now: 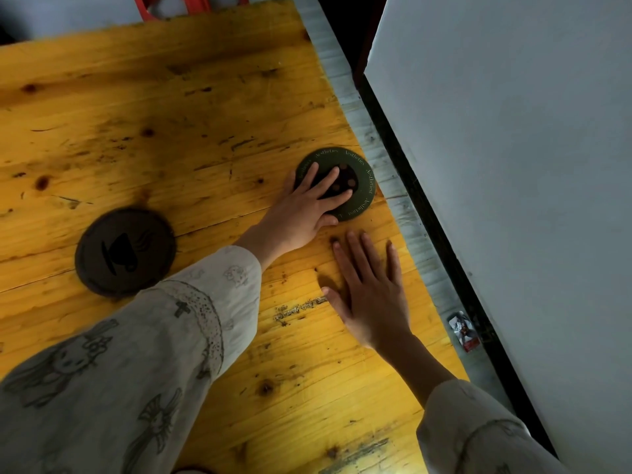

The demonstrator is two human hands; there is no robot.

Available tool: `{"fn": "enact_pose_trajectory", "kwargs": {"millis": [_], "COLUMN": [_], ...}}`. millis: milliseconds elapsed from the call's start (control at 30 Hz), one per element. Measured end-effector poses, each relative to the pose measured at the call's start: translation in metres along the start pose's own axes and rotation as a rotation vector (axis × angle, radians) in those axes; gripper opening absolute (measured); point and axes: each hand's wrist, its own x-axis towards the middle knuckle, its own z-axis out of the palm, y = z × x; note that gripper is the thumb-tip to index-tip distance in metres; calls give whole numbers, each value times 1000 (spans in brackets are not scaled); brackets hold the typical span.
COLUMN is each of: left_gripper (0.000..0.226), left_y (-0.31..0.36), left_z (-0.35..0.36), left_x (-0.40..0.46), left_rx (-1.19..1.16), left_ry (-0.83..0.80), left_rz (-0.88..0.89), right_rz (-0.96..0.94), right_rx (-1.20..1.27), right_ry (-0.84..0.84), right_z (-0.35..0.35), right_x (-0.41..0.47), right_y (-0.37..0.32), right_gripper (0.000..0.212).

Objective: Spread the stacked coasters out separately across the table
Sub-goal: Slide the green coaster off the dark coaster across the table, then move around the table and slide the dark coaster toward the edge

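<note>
A dark green round coaster (362,172) with lettering around its rim lies near the right edge of the yellow wooden table (171,114). My left hand (304,206) rests on it, fingers spread over its dark centre and thumb at its near edge. Whether more coasters lie beneath it is hidden. A dark brown round coaster (124,251) with a steaming cup emblem lies alone on the left, apart from both hands. My right hand (371,290) lies flat on the bare wood just below the green coaster, fingers apart, holding nothing.
A grey metal strip (386,159) edges the table's right side, with a dark gap and a pale grey panel (513,165) beyond. A small crumpled wrapper (463,331) lies on that strip. A red chair frame (171,6) shows past the far edge.
</note>
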Motion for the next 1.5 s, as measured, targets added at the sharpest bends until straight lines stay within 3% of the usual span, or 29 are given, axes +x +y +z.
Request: {"fn": "enact_pose_trajectory", "kwargs": {"millis": [300, 533, 667, 833, 1033, 1233, 1500], "left_gripper": [52, 54, 53, 49, 42, 38, 35], "left_y": [0, 5, -6, -11, 11, 1, -81], "left_z": [2, -1, -2, -10, -15, 5, 17], "left_x": [-8, -89, -168, -273, -407, -504, -598], "left_rx": [82, -101, -275, -497, -759, -794, -860], "left_ry": [-20, 73, 15, 52, 295, 441, 482], "left_rz": [-11, -152, -318, -523, -802, -968, -960], "right_rz": [6, 41, 84, 45, -122, -287, -265], "right_rx": [8, -37, -11, 122, 355, 414, 403], "right_ry": [2, -169, -293, -498, -461, -508, -514], "right_z": [-1, -19, -39, -75, -102, -96, -81], "right_x": [0, -1, -18, -46, -87, -117, -134], "right_y": [0, -11, -40, -102, -210, -307, -427], "right_gripper": [63, 66, 62, 60, 53, 52, 52]}}
